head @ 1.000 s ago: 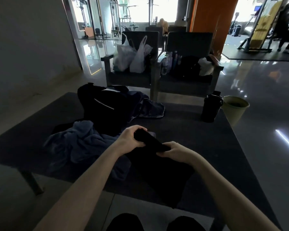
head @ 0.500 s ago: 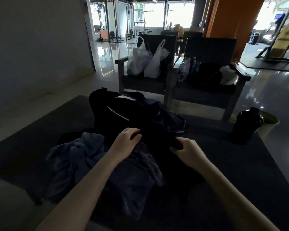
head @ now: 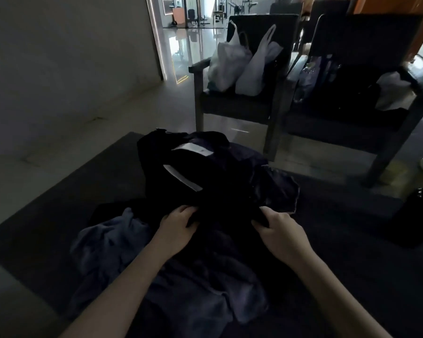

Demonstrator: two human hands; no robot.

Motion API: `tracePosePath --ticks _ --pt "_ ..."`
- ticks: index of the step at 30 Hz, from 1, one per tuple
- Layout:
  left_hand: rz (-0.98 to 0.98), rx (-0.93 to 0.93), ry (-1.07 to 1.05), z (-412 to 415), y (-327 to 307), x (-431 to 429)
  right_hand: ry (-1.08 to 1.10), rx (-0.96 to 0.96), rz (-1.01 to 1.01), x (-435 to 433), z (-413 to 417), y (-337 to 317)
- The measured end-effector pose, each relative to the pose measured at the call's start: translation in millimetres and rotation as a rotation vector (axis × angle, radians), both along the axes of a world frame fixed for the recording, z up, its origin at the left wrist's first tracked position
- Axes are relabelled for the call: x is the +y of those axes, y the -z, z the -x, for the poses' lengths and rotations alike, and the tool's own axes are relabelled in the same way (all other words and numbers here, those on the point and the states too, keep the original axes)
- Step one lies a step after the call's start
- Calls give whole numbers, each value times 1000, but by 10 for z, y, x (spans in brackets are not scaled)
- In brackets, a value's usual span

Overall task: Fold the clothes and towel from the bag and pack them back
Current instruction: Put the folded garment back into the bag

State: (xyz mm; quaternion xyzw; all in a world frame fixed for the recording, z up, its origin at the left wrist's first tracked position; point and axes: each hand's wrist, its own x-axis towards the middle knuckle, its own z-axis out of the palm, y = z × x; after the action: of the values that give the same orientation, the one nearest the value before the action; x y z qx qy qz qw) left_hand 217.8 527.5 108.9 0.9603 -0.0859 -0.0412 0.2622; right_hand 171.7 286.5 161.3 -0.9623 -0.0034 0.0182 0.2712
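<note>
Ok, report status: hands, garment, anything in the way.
Left hand, right hand both gripping dark garment, by black bag. Blue-grey towel crumpled under arms, unfolded.

Bare table [head: 59, 203] left of the bag [head: 181, 172] — right, a dark bottle [head: 415, 215], perhaps, blocks.

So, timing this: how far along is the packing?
Nothing looks packed yet. Left hand and right hand grip a dark garment by the black bag. The blue towel lies crumpled on the table and a second garment lies loose beside the bag.
</note>
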Motion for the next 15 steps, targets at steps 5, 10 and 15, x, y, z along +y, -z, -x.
tracePosePath --ticks 5,10,15 --pt "107 187 -72 96 -546 14 -21 83 39 25 69 -538" --pt "132 305 -140 146 -1233 32 -32 139 68 97 111 -1164" --pt "69 306 -139 3 -1698 151 -25 174 72 278 41 -1549"
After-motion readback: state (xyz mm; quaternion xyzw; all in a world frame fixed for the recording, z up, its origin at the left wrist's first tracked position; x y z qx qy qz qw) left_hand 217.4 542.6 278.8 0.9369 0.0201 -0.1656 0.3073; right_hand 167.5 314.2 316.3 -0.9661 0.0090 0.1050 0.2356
